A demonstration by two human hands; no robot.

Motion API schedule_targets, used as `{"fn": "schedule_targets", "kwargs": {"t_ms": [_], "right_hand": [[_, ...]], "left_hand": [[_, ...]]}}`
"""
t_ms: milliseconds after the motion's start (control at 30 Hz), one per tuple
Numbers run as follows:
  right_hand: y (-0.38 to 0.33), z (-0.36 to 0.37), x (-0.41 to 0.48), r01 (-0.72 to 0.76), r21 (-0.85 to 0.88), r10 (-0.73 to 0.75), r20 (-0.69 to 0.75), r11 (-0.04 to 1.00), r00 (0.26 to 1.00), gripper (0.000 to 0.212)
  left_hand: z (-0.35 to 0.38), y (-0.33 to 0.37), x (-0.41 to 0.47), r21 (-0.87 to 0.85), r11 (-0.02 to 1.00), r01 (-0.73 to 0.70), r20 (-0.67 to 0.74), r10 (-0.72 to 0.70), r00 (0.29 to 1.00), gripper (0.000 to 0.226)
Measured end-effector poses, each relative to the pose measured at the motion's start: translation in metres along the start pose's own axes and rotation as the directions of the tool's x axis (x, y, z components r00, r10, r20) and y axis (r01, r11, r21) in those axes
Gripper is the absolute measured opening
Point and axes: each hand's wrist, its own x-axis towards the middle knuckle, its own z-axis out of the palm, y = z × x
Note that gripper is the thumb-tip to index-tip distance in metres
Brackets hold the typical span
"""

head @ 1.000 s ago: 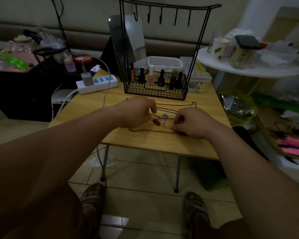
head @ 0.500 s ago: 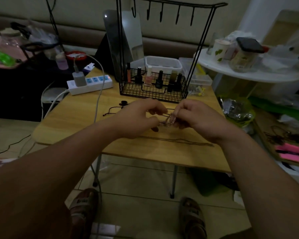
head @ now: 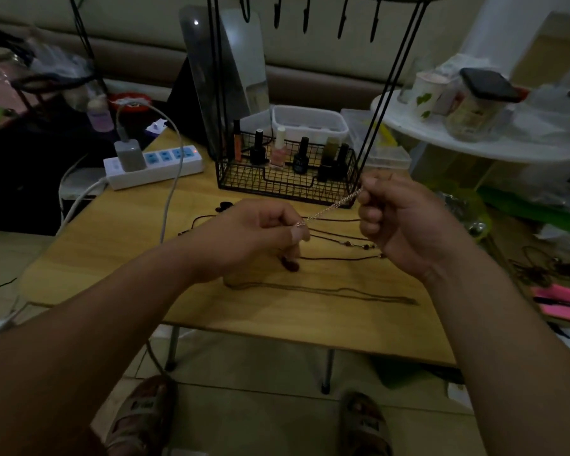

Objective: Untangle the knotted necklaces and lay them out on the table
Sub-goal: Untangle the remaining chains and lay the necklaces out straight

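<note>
A thin silver chain necklace (head: pixel 333 205) is stretched in the air between my two hands above the wooden table (head: pixel 112 232). My left hand (head: pixel 254 235) pinches its lower end and my right hand (head: pixel 405 222) pinches its upper end. Below them dark cord necklaces (head: pixel 339 240) lie in loose lines on the table, one with small beads and one with a dark red pendant (head: pixel 290 264). Nearer me another long dark necklace (head: pixel 326 291) lies stretched out flat.
A black wire rack (head: pixel 287 179) with nail polish bottles stands at the back of the table. A white power strip (head: pixel 155 166) with a charger and cable lies at the back left. A white round shelf (head: pixel 474 139) with jars stands to the right.
Both hands have lifted off the table and moved apart. The silver chain, bunched between them earlier, is now pulled out taut in the air.
</note>
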Motion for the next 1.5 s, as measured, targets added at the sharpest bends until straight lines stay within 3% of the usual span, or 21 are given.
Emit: {"fn": "schedule_targets", "kwargs": {"t_ms": [100, 200, 300, 400, 500, 667, 867, 1167, 1333, 1500], "right_hand": [[-0.002, -0.005, 0.007, -0.027, -0.028, 0.025, -0.046, 0.999, 0.999, 0.008], [-0.004, -0.006, 0.008, -0.034, -0.04, 0.033, -0.007, 0.999, 0.999, 0.016], [-0.008, -0.008, 0.01, -0.028, -0.113, 0.033, 0.041, 0.993, 0.999, 0.023], [-0.008, -0.011, 0.011, 0.029, -0.217, -0.03, -0.001, 0.976, 1.0, 0.02], [-0.008, -0.011, 0.014, 0.077, -0.214, -0.096, -0.079, 0.974, 0.992, 0.016], [-0.013, -0.004, 0.018, 0.106, 0.083, -0.098, -0.094, 0.991, 0.991, 0.015], [-0.018, 0.003, 0.016, 0.078, 0.364, -0.072, -0.029, 0.928, 0.997, 0.02], [-0.022, 0.013, 0.009, 0.036, 0.506, -0.058, 0.027, 0.862, 0.998, 0.019], [-0.015, 0.019, 0.015, -0.007, 0.502, -0.021, 0.05, 0.865, 0.999, 0.022], [-0.015, 0.011, 0.018, -0.042, 0.51, -0.019, 0.114, 0.859, 0.993, 0.025]], "left_hand": [[-0.014, -0.003, 0.003, -0.201, 0.979, 0.019, -0.002, -0.02, 1.0, 0.021], [-0.023, -0.004, 0.005, -0.463, 0.884, 0.06, 0.03, -0.052, 0.998, 0.03], [-0.031, -0.004, 0.008, -0.557, 0.828, 0.064, 0.036, -0.053, 0.998, 0.032], [-0.036, -0.003, 0.009, -0.536, 0.844, 0.034, 0.029, -0.021, 0.999, 0.025], [-0.039, 0.0, 0.01, -0.468, 0.884, 0.004, 0.003, -0.003, 1.0, 0.014], [-0.039, 0.002, 0.011, -0.481, 0.876, -0.029, 0.015, 0.042, 0.999, 0.014], [-0.038, -0.003, 0.012, -0.498, 0.867, -0.008, 0.024, 0.023, 0.999, 0.014], [-0.036, -0.002, 0.012, -0.491, 0.871, -0.013, -0.003, 0.014, 1.0, 0.01], [-0.036, 0.0, 0.014, -0.507, 0.862, -0.024, -0.059, -0.007, 0.998, 0.011], [-0.038, 0.001, 0.012, -0.539, 0.842, -0.03, -0.017, 0.025, 1.0, 0.019]]}}
